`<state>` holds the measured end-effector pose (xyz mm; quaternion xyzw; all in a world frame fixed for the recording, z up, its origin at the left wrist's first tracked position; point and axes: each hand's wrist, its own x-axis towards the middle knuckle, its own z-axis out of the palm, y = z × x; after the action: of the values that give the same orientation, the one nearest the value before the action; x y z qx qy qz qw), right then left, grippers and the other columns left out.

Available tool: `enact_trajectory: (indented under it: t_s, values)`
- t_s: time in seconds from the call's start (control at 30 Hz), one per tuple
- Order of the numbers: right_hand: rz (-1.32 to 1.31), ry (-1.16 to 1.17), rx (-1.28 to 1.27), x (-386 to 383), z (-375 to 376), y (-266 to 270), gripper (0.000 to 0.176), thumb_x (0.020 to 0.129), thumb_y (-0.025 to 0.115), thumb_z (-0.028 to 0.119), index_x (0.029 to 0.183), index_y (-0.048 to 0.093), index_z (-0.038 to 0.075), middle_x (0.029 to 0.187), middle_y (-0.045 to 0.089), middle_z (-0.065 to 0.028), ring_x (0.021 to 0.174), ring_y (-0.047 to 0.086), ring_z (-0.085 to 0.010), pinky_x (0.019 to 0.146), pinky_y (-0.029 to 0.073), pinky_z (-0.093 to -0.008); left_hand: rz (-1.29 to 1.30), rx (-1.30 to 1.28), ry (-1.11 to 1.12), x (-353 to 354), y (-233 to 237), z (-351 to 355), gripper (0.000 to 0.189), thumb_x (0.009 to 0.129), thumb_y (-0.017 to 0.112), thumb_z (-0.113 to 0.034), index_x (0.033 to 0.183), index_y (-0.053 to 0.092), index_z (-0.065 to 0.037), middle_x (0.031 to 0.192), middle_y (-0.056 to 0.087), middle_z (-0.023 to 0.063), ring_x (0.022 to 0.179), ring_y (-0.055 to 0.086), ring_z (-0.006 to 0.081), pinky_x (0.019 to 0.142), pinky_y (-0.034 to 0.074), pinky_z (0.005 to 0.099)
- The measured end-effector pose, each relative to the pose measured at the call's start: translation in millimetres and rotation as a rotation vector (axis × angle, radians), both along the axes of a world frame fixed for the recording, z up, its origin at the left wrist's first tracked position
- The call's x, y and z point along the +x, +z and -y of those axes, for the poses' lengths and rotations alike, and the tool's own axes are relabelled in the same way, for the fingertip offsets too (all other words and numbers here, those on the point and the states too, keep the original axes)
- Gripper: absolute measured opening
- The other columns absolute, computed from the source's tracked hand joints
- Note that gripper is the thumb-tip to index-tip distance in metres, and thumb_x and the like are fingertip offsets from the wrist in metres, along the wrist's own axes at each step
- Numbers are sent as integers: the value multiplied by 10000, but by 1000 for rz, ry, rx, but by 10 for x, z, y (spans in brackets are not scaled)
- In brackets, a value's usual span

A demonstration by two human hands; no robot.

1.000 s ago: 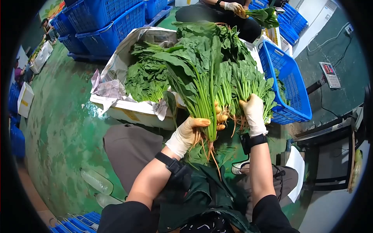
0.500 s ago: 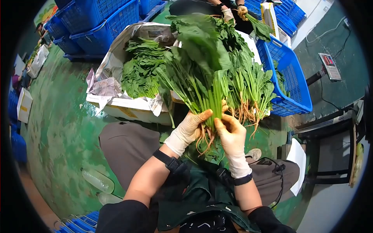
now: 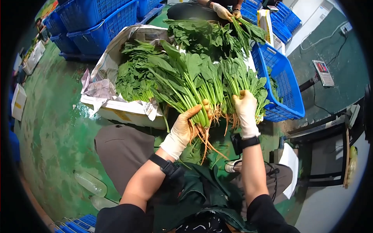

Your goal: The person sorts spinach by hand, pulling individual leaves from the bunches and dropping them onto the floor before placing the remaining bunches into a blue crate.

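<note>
My left hand (image 3: 185,126), in a pale glove, is closed round the lower stems of a bunch of spinach (image 3: 176,85). The leaves fan up and to the left, and the pinkish roots dangle below the fist. Farther right, my gloved right hand (image 3: 246,110) has its thumb and fingers closed on the stems of spinach (image 3: 237,75) in the heap. More spinach (image 3: 208,79) lies heaped in front of me, roots towards me. How many stems the right hand grips is hidden.
A white foam box (image 3: 124,114) lined with paper holds stacked spinach at left. At right stand a blue basket (image 3: 289,91) and a scale display (image 3: 323,73). Another person's gloved hand (image 3: 223,12) holds spinach across the heap. Plastic bottles (image 3: 91,183) lie on the floor.
My right hand has left the bunch and moved right and up to the heap's spinach. The bunch stays in my left hand, tilted more leftward. The other person's hands have come together on spinach.
</note>
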<state>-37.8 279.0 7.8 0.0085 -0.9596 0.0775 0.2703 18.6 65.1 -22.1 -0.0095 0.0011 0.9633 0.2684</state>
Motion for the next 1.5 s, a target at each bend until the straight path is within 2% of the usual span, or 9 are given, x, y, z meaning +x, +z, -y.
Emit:
enact_trajectory:
  t_s: [0.07,0.2,0.43,0.73,0.87,1.0,1.2,1.37,1.5]
  values:
    - [185,-34,-738,121,21,121,418,696,751,229,971,573,-30,754,599,-78,608,556,-165,559,451,-311,-3,-187,42,-21,-35,-16,245,837,594,-86,1067,544,-20,936,617,89,807,633,207,708,558,336]
    - [185,30,-1273,599,388,377,397,757,723,153,1032,544,-71,774,580,-21,618,500,-67,545,405,-189,11,-569,148,67,127,-149,240,793,679,-168,968,610,-19,845,649,66,676,632,160,542,527,281]
    - [299,126,-1333,1038,690,134,282,804,677,116,1018,609,-54,862,624,-38,728,539,-68,664,435,-186,-131,-611,342,119,168,-275,384,750,698,-31,1098,535,-33,1024,606,63,901,591,163,780,497,281]
    - [117,191,-1293,1105,759,151,194,746,699,3,918,635,-61,861,640,-75,722,590,-96,641,471,-204,-97,-484,279,169,166,-303,298,741,692,9,1015,576,-15,939,626,48,800,603,135,683,507,244]
    - [192,125,-1486,1193,836,217,146,777,677,28,881,618,-57,828,645,-105,640,599,-117,572,466,-212,-48,-387,-20,145,74,-174,210,843,607,-135,1015,569,-20,862,636,102,740,639,220,590,552,338]
    - [125,151,-2264,1270,804,128,226,821,650,220,915,608,19,767,636,-83,577,593,-134,503,463,-217,55,-265,-36,110,57,-133,232,867,578,-210,994,587,-17,851,648,96,688,646,207,542,549,331]
    - [26,245,-1357,1142,769,248,336,827,659,212,1025,539,-32,855,592,-65,701,538,-89,654,455,-194,-61,-504,100,160,135,-243,260,764,682,-31,1008,593,-22,900,646,55,748,626,142,637,521,244]
    - [288,240,-1184,1009,772,178,963,669,791,335,1335,231,-75,1266,416,-206,1159,434,-260,947,378,-338,-384,-945,332,261,-9,-447,448,731,680,-13,1142,501,-17,1109,570,99,985,557,177,830,477,302]
    - [307,389,-1360,976,777,27,699,658,803,235,1194,429,-11,1131,527,-84,946,533,-175,858,421,-298,-473,-923,388,330,-148,-739,503,831,509,-80,1294,325,-13,1250,453,125,1158,443,250,984,346,352]
